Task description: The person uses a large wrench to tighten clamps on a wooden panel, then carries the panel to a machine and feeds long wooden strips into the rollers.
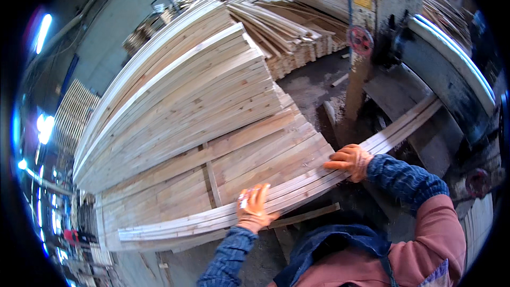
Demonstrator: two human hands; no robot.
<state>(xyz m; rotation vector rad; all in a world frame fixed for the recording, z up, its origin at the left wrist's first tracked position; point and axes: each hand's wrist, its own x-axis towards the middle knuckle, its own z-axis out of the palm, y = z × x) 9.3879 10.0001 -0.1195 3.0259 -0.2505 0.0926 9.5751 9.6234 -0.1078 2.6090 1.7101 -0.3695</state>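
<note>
At about six o'clock in the head view, the left hand (pixel 254 205) lies with gloved fingers spread flat on top of a bundle of thin wooden strips (pixel 223 218); it presses down on them and does not wrap around them. At about four o'clock from the centre, the right hand (pixel 349 162), also in an orange glove, curls over the near edge of the same bundle, fingers on top and thumb below, gripping the strips. Both forearms wear dark blue knitted sleeve covers over a pink jacket.

The bundle runs in a long line from about eight o'clock, where its ends rest on a low stack of boards (pixel 249 154), up to about two o'clock, where it reaches toward a saw machine (pixel 372 26). The strips lie side by side and touch each other along their length.

Behind the low stack, from nine to twelve o'clock, a taller pile of planks (pixel 180 95) rises, tilted with its pale edges showing. At twelve o'clock more cut timber (pixel 287 37) lies in loose heaps. At two to three o'clock a curved grey guard (pixel 451 74) with a white rim bends round the machine. The concrete floor (pixel 313 87) between the piles and the machine is dusted with sawdust.
</note>
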